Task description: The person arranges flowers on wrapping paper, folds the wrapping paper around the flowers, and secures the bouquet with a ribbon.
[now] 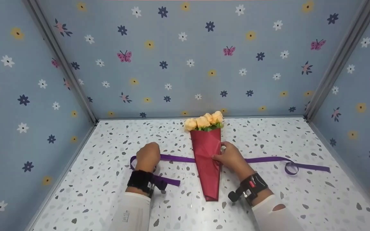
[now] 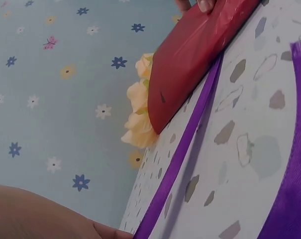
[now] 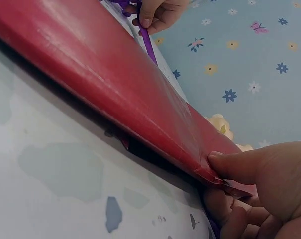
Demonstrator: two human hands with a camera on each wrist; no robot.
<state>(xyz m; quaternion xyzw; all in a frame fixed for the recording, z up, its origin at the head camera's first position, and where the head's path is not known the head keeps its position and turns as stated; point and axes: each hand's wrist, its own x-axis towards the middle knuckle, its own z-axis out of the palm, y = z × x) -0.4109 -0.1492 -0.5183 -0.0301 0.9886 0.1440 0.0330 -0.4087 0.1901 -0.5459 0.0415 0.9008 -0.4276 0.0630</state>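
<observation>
One red-paper cone of peach flowers (image 1: 206, 157): lay lengthwise, flower end away, left of the nearer right hand (image 1: 233, 158), which pinched it.
Purple satin ribbon (image 1: 178, 158): crossed beneath, pinched by the left hand (image 1: 148, 156).

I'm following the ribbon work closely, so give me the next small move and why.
The left hand should probably bring the purple ribbon over the front of the red wrapper: the ribbon runs beneath and out both sides, this hand holds one side, and the right hand grips the wrapper's edge.
</observation>
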